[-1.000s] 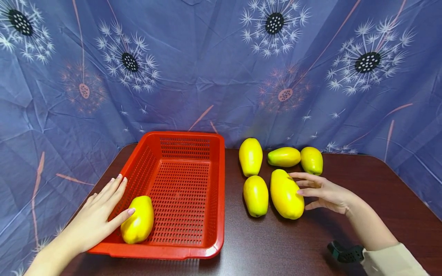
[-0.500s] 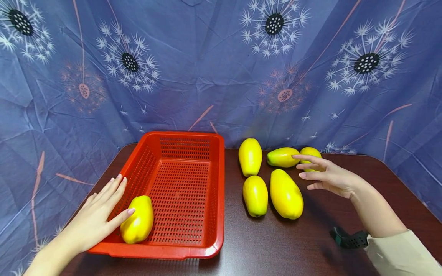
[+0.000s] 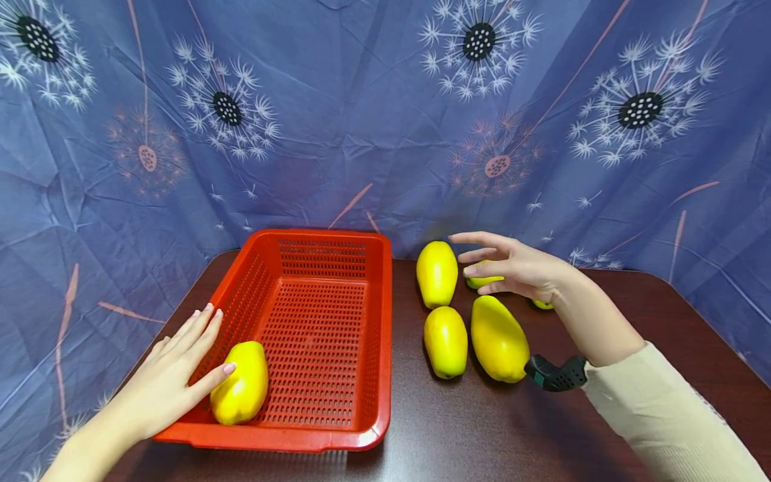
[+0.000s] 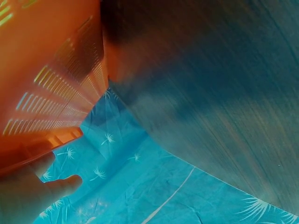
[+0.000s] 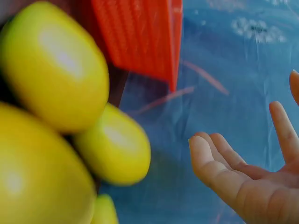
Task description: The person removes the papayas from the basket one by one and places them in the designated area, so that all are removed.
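My left hand lies with straight fingers over the left rim of a red perforated plastic basket. Its thumb tip reaches over a yellow papaya at the basket's near left corner; whether it touches the fruit I cannot tell. In the left wrist view, part of the hand shows under the basket rim. My right hand hovers with spread fingers, holding nothing, over the back row of papayas. Partly hidden by it are a green-tipped papaya and another papaya. The right wrist view shows this hand beside the fruit.
Outside the basket, papayas stand at the back, in front of that, and to its right a larger papaya. A black strap-like device sits at my right wrist. The dark wooden table ends at a blue curtain.
My right hand has left the larger papaya, risen, then moved left over the back papayas, its fingertips coming near the back left one. The left hand and basket have stayed put.
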Available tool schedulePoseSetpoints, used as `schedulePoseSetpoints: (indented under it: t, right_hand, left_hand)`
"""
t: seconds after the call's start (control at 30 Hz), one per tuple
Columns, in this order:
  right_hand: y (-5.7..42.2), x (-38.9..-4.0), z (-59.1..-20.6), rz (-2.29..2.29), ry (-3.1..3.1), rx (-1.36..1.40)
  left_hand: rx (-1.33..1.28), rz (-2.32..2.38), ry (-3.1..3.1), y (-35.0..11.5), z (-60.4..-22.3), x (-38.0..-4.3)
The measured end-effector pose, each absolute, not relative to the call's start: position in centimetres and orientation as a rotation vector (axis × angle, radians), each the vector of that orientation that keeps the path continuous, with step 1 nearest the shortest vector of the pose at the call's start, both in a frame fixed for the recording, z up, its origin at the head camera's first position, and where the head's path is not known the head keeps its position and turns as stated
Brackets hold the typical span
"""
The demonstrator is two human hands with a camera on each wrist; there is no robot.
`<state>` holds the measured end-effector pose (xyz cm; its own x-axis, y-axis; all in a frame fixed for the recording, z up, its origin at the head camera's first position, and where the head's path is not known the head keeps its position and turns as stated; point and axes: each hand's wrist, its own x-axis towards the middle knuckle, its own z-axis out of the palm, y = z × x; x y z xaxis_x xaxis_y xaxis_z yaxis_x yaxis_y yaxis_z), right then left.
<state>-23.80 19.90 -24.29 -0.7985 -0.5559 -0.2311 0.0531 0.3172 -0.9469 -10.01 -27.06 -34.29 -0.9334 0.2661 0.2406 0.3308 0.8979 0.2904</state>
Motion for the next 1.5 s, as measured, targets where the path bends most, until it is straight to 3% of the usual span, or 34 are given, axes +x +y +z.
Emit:
schedulePoseSetpoints:
  t: [0.8, 1.5]
  right_hand:
    - [0.0, -24.1, -25.2, -1.295, 1.895, -0.622]
    - [-6.7, -21.7, -29.4, -1.245, 1.912, -0.433]
  left_hand:
    - [-0.408, -0.533, -2.955, -27.3, -33.9, -10.2]
    - [-0.413, -0.539, -2.961, -27.3, -34.0, -10.1]
